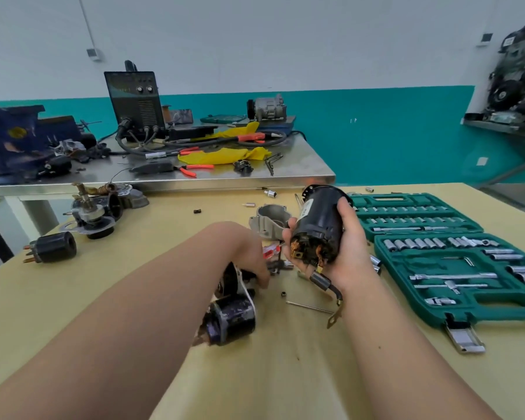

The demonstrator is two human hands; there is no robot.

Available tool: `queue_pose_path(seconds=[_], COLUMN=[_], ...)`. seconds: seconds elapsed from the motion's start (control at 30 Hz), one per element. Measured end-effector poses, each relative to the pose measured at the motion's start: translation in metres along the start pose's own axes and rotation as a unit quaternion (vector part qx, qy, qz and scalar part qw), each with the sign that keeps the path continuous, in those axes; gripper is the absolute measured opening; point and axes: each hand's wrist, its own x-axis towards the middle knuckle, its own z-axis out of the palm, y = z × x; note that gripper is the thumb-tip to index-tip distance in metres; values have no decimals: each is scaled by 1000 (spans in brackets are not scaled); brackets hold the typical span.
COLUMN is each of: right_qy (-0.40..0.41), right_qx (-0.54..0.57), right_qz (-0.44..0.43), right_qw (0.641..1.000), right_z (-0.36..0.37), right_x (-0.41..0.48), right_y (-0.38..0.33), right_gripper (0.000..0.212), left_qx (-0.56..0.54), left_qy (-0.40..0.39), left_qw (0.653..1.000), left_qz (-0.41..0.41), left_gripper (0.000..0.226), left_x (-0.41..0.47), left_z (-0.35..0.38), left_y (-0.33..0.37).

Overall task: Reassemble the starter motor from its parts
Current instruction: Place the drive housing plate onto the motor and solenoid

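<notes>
Left hand [250, 256], knuckles up, low over small dark parts at mid-table; its fingertips are hidden under the hand and blurred, so whether it grips anything cannot be told. Its wrist covers part of a black-and-white assembly [232, 313] lying just nearer the camera. Right hand [346, 256] is wrapped round the motor body [319, 219], a black cylinder held tilted above the table, brush end toward the camera, thumb on its left, fingers on its right. A black lead [326, 284] ending in a brass lug hangs from that end, beside the wrist. A grey housing [270, 218] stands just behind, partly hidden by the body. An open socket case [455, 310] lies close on the right. A thin rod [309, 307] lies between assembly and right wrist. Bare tabletop [285, 374] spreads between the forearms; a black plug [53, 247] sits near the left edge
</notes>
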Motion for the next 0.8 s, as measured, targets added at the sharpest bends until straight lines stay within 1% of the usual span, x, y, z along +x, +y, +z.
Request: queue_pose_path(seconds=[0.03,0.07,0.1,0.17,0.2,0.27,0.33,0.47,0.5,0.53,0.57,0.63,0.67,0.7,0.73,0.8], right_qy=[-3,-2,1,8,6,-5,-21,-40,-42,-46,-54,-80,-96,-112,-125,-132], right_qx=[-9,-12,-11,-21,-34,-54,-71,-130,-168,-240,-336,-512,-567,-600,-626,-667], right_qz=[-4,-10,-15,-17,-16,-17,-19,6,10,4,-13,-50,-56,-53,-53,-70], right_qw=[1000,1000,1000,1000,999,998,997,991,985,970,940,854,816,790,768,730], right_z=[0,-1,0,1,1,1,1,0,1,0,0,3,5,7,10,14], right_x=[1,1,1,1,1,1,2,-5,-7,-10,-12,-17,-18,-19,-21,-22], right_y=[0,2,3,7,9,12,15,22,24,26,27,32,34,38,42,49], right_gripper=[67,65,66,73,75,77,77,64,62,62,61,54,54,57,58,62], left_qx=[-77,-163,-252,-415,-477,-562,-622,-714,-742,-777,-815,-882,-907,-925,-937,-949], left_qy=[32,77,130,224,257,302,330,367,367,358,338,270,235,207,185,160], left_qw=[997,984,959,881,840,770,709,595,559,515,466,374,336,305,284,260], left_qz=[8,14,16,19,20,17,9,-29,-42,-57,-72,-97,-98,-94,-88,-76], left_gripper=[54,50,46,40,37,29,22,18,17,16,18,26,32,37,44,56], left_x=[-4,-10,-16,-27,-32,-41,-50,-61,-61,-61,-60,-57,-55,-52,-51,-50], left_z=[1,2,3,6,8,16,25,46,51,56,60,66,68,70,71,70], left_y=[-11,-23,-34,-50,-56,-64,-71,-85,-85,-83,-79,-68,-63,-58,-54,-49])
